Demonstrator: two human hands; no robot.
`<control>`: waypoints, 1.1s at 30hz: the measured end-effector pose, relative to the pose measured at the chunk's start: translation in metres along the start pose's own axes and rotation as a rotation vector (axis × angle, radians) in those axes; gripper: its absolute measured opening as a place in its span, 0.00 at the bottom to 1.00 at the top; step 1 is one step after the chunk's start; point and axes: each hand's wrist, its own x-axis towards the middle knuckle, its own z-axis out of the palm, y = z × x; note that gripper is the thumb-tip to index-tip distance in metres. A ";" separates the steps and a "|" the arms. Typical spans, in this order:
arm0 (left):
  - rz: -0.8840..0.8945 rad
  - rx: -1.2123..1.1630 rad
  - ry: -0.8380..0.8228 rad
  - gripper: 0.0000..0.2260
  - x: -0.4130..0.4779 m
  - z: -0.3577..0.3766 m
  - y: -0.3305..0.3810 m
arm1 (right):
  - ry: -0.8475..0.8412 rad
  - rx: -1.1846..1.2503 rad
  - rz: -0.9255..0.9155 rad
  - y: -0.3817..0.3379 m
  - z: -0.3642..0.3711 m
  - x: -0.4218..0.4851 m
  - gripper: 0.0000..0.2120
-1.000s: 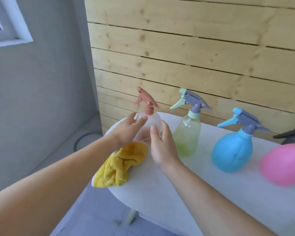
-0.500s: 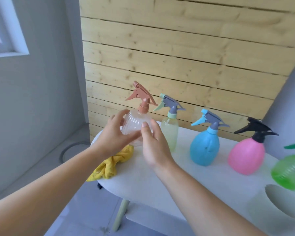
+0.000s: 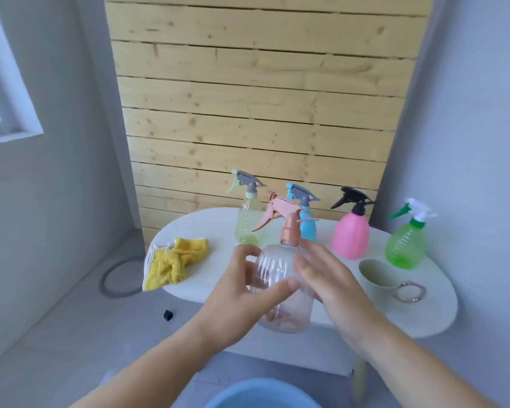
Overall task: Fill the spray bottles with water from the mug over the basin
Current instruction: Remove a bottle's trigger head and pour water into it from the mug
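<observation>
A clear ribbed spray bottle [image 3: 280, 275] with a coppery pink trigger head is lifted off the white table [image 3: 409, 316], upright, in front of me. My left hand [image 3: 242, 301] grips its body, thumb across the front. My right hand [image 3: 327, 281] lies against the bottle's right side with fingers fairly straight. A pale green mug [image 3: 377, 278] with a metal ring handle stands on the table to the right. The blue basin [image 3: 262, 393] shows its rim at the bottom edge, below my arms.
On the table stand a yellow-green bottle [image 3: 248, 222], a blue bottle [image 3: 306, 225] partly hidden behind the held one, a pink bottle [image 3: 351, 234] with a black head and a green bottle [image 3: 407, 242]. A yellow cloth [image 3: 174, 260] hangs over the left edge. Wooden planks back the table.
The clear bottle has been lifted from the table's left end and brought toward me and to the right. The view swung right and down, revealing the mug and the basin rim.
</observation>
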 end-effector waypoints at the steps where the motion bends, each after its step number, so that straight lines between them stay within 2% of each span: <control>1: -0.017 -0.018 -0.011 0.31 -0.009 0.010 0.000 | 0.037 0.040 -0.013 0.000 -0.004 -0.008 0.17; 6: -0.090 -0.034 -0.108 0.24 -0.042 0.035 0.000 | 0.099 0.166 0.050 0.012 -0.015 -0.036 0.13; 11: -0.189 -0.083 -0.116 0.20 -0.047 0.041 -0.005 | -0.159 0.271 0.162 0.032 -0.018 -0.055 0.18; 15: -0.276 -0.173 -0.169 0.16 -0.037 0.038 0.004 | -0.188 0.265 0.148 0.041 -0.020 -0.057 0.22; 18: -0.274 -0.236 -0.179 0.21 -0.018 0.033 0.003 | -0.219 0.223 0.134 0.048 -0.020 -0.056 0.22; 25: -0.265 -0.506 -0.028 0.17 0.002 0.036 -0.012 | -0.110 0.232 0.240 0.062 -0.009 -0.048 0.39; 28: -0.256 -0.587 0.026 0.14 0.005 0.035 -0.014 | -0.162 0.233 0.255 0.065 -0.005 -0.043 0.40; 32: -0.283 -0.533 0.108 0.22 0.003 0.038 -0.017 | -0.115 0.123 0.237 0.069 0.001 -0.042 0.34; 33: -0.282 -0.502 0.120 0.21 0.004 0.037 -0.017 | -0.100 0.113 0.238 0.070 0.003 -0.043 0.34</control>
